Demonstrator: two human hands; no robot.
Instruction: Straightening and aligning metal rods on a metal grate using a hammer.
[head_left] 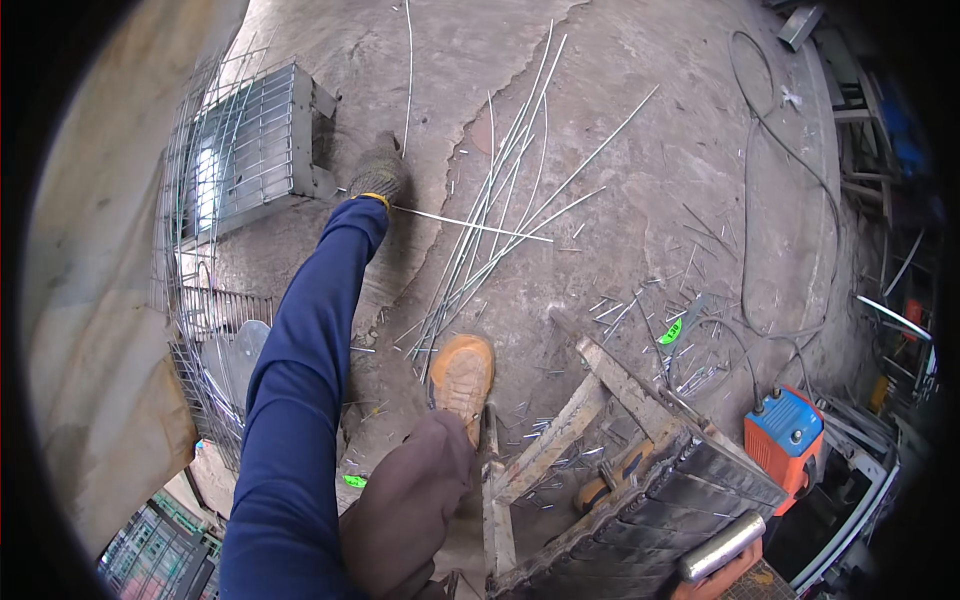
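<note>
My left hand (pixel 378 172), in a dark knitted glove with a yellow cuff, reaches forward and low over the concrete floor. Its fingers are dark and hard to make out, so whether they grip anything does not show. A long thin metal rod (pixel 409 80) runs away from me, its near end by the fingers. Another rod (pixel 475 224) lies crosswise, passing at the glove's wrist. Just right of it spreads a loose bundle of long metal rods (pixel 470 250). Left of the glove stands a sheet-metal box (pixel 300 130) with wire mesh over it. My right hand is out of sight.
A rusty metal stand (pixel 560 430) rises at the lower right, a silver cylinder (pixel 722 547) at its near end. Beyond sits an orange and blue machine (pixel 785 435) with cables (pixel 745 250). Short rod offcuts (pixel 610 310) litter the floor. Wire mesh (pixel 175 200) and a tan sheet (pixel 100 300) line the left.
</note>
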